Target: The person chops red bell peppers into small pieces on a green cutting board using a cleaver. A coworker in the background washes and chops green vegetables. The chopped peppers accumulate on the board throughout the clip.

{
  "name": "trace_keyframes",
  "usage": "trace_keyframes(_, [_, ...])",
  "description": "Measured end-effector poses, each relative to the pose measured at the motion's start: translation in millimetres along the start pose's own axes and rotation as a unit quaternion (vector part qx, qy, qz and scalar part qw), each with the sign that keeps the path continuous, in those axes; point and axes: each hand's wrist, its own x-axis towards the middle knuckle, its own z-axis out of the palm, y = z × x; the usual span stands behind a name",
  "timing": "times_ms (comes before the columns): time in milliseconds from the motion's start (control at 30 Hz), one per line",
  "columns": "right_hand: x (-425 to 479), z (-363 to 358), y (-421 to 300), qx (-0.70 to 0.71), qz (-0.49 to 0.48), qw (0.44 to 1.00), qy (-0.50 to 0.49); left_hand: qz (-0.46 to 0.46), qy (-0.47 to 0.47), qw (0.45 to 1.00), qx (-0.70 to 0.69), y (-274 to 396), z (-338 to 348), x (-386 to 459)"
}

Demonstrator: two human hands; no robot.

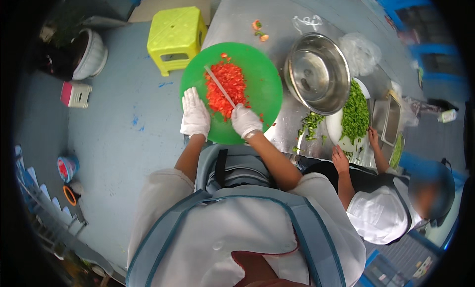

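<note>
A round green cutting board [265, 79] lies in front of me at the metal table's left end. Finely chopped red pepper [232, 79] is heaped over its middle, with a few bits scattered near the right side. My right hand [246, 120], in a white glove, grips a knife [219, 86] by its handle. The blade points up and to the left across the heap, seen nearly edge-on. My left hand [195, 112], also gloved, rests flat with extended fingers on the board's left edge and holds nothing.
Right of the board, a steel bowl [315, 71] stands tilted on the metal table [237, 12]. Green pepper stems [311, 125] and two red pepper tops [259, 31] lie nearby. A co-worker [378, 209] handles chopped green peppers [354, 116]. A yellow stool [176, 34] stands at left.
</note>
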Motion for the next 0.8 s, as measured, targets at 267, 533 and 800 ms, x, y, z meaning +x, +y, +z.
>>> trace_keyframes(267, [-26, -26, 41, 0.104, -0.035, 0.989, 0.103, 0.023, 0.030, 0.989, -0.141, -4, -10, 49])
trace_keyframes(533, [-4, -10, 101, 0.162, 0.143, 0.966, 0.140, 0.189, -0.064, 0.953, -0.228, 42, 34, 181])
trace_keyframes(800, [2, -31, 65, 0.205, 0.076, 0.971, 0.100, 0.169, -0.088, 0.936, -0.296, 64, -13, 54])
